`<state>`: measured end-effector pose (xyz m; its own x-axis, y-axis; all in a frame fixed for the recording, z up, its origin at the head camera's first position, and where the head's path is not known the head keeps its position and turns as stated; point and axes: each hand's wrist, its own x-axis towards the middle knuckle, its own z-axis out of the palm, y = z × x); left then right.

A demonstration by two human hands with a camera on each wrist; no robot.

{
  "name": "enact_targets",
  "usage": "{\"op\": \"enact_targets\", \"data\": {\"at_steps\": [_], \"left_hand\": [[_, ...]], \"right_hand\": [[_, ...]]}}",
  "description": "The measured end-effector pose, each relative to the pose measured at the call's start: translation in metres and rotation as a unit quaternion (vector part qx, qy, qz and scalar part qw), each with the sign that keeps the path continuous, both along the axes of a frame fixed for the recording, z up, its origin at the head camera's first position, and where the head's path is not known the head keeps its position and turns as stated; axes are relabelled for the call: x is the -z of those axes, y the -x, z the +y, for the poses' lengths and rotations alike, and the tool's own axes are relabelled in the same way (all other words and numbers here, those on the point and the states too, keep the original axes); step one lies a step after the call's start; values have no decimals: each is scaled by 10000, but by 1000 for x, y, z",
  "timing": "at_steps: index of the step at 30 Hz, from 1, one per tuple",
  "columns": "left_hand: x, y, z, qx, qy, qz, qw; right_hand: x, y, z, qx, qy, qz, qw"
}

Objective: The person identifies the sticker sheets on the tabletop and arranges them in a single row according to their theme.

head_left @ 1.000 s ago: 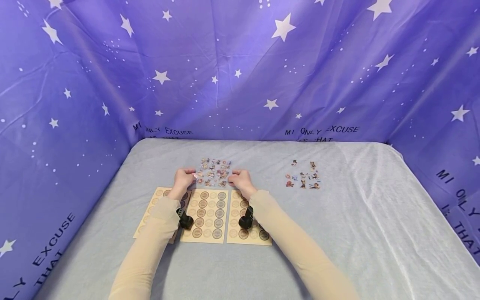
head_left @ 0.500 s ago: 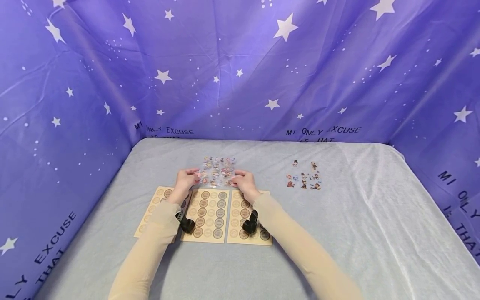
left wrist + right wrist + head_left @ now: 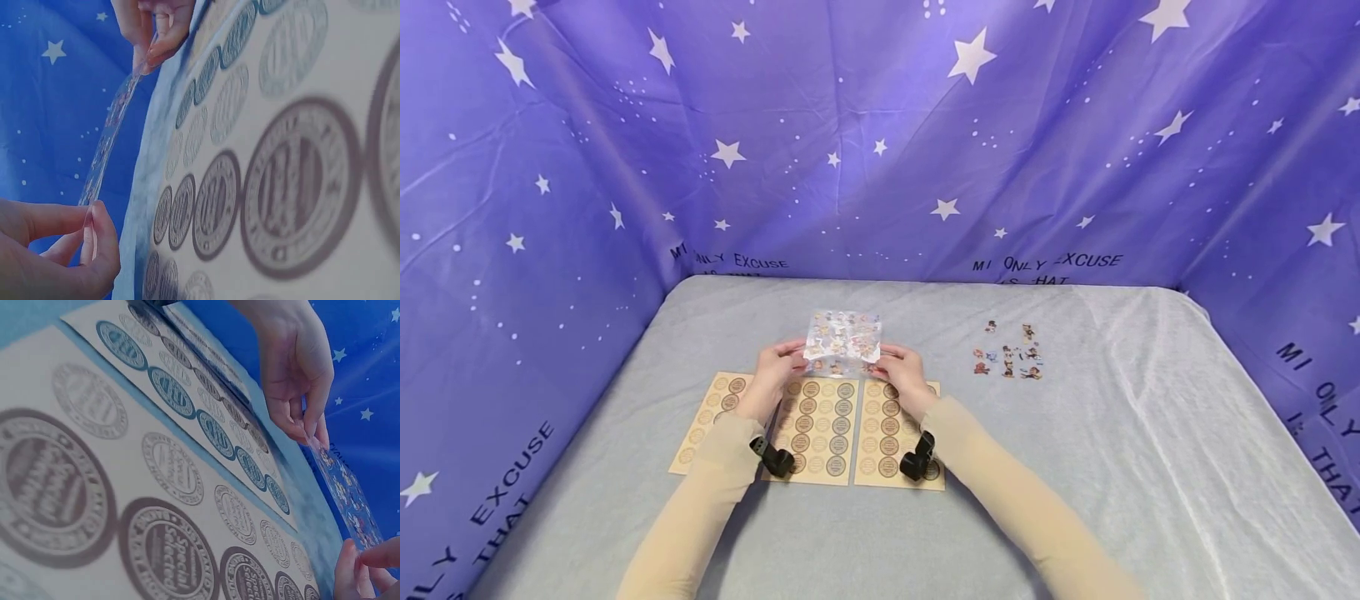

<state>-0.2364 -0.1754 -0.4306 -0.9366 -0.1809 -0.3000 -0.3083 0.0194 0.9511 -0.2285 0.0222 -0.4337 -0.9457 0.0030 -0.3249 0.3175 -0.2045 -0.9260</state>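
A clear sticker sheet [image 3: 842, 337] with small colourful cartoon figures is held up between both hands, glare across its middle. My left hand [image 3: 775, 373] pinches its left edge between thumb and fingers. At the opposite edge, my right hand [image 3: 904, 375] pinches it likewise. The left wrist view shows the sheet [image 3: 109, 137] nearly edge-on, stretched between the left hand [image 3: 69, 256] and the right hand [image 3: 156, 31]. Printed figures show on the sheet [image 3: 344, 487] in the right wrist view. Below it lie sheets of round label stickers, the middle one [image 3: 816, 429] among them.
A left label sheet [image 3: 700, 421] is partly covered by the left forearm. The right label sheet [image 3: 880, 475] lies under the right wrist. Farther right on the grey cloth-covered table [image 3: 1112, 433] lies another clear sheet of cartoon stickers [image 3: 1009, 354]. A purple star-patterned curtain [image 3: 880, 142] encloses the table.
The clear sticker sheet has risen off the table and tilted, its glare growing. Both hands have shifted slightly right with it, now pinching its two side edges.
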Motion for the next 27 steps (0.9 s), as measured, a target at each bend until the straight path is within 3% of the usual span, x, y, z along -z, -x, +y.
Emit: {"op": "enact_targets", "data": {"at_steps": [12,22,27], "left_hand": [[0,-12,11,-78,-801,-104,9967],[0,-23,21,71,-1029,5,9947],[-2,-28,28,197,-1107,-7,9937]], "right_hand": [[8,-11,13,234,404,-113,9988],[4,-24,28,275,766,-225,9964],[3,-31,38,185,693,-262,9971]]}}
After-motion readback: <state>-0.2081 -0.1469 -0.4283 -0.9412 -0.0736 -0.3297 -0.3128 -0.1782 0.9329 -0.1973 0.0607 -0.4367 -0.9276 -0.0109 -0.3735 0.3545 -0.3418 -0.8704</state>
